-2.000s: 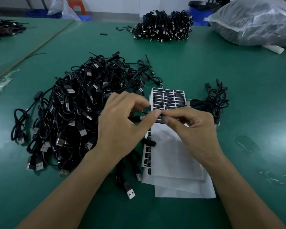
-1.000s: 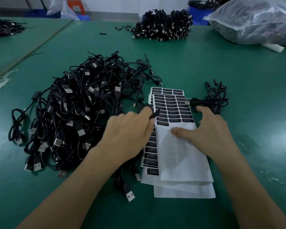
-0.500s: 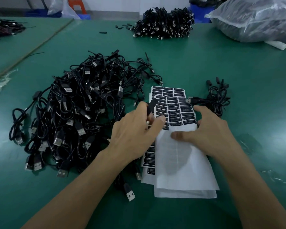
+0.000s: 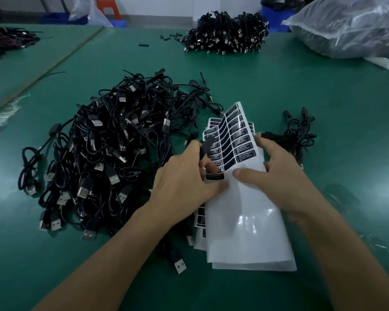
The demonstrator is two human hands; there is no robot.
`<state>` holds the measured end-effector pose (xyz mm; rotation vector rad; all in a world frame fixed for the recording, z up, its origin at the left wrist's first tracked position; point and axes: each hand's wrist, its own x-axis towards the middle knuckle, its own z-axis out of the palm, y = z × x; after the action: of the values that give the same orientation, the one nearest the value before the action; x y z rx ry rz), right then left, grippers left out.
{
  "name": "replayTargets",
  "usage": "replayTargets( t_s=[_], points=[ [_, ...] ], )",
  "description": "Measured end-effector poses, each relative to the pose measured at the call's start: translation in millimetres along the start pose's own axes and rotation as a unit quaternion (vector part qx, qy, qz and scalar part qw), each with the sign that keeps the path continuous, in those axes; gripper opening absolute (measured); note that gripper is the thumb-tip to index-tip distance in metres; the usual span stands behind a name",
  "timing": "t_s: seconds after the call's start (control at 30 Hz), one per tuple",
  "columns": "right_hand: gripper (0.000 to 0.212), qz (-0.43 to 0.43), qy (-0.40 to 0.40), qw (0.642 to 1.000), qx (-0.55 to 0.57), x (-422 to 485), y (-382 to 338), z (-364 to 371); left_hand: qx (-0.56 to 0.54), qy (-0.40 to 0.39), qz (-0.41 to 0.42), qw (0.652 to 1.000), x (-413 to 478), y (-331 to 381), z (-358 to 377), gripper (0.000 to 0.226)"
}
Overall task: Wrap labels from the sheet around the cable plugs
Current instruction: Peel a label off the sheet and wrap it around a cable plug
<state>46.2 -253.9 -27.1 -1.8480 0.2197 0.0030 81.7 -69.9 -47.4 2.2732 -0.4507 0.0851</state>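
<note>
Bowing the sheet to free the next label.

Your right hand (image 4: 283, 176) pinches the label sheet (image 4: 236, 135), thumb in front and fingers behind, curling it off the stack of sheets (image 4: 245, 239), probably so a label edge lifts. Your left hand (image 4: 184, 180) grips a black plug (image 4: 206, 144) right against the rows, close to the loose label (image 4: 215, 176). The tangled cable pile (image 4: 112, 153) crowds your left; a small cable bundle (image 4: 299, 133) lies beyond your right hand.

**Fine Print Lost**

Print on the labels (image 4: 240, 140) is too small to read. The left hand (image 4: 184, 182) covers most of the black plug (image 4: 206, 145) it holds. Fingers of the right hand (image 4: 276, 173) sit partly behind the curled sheet (image 4: 245, 209). The frame's edge crops the plastic bag (image 4: 346, 25).
</note>
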Motion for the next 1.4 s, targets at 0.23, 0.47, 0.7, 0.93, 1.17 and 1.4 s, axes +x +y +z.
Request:
replayTargets(
  t_s=[0.23,0.47,0.7,0.93,1.17,1.4],
  points=[
    [0.018,0.005,-0.044,0.999,0.012,-2,-3,5,-0.068,0.003,0.015,0.998,-1,-1,0,0.050],
    [0.009,0.063,0.010,0.995,0.072,-1,-3,-2,-0.106,0.013,0.012,0.994,-1,-3,-1,0.044],
    [0.023,0.061,-0.008,0.994,0.087,2,0,-2,-0.091,0.004,0.029,0.995,-2,0,-1,0.045],
    [0.019,0.004,-0.012,0.996,0.088,-1,-2,6,-0.094,0.008,0.041,0.995,-2,0,-1,0.043],
    [0.021,-0.003,0.020,0.993,0.114,-1,-3,13,-0.093,0.044,0.051,0.993,-1,-2,2,0.041],
    [0.020,-0.004,0.010,0.995,0.102,-1,-1,16,-0.107,0.037,0.043,0.993,-1,1,2,0.040]
  ],
)
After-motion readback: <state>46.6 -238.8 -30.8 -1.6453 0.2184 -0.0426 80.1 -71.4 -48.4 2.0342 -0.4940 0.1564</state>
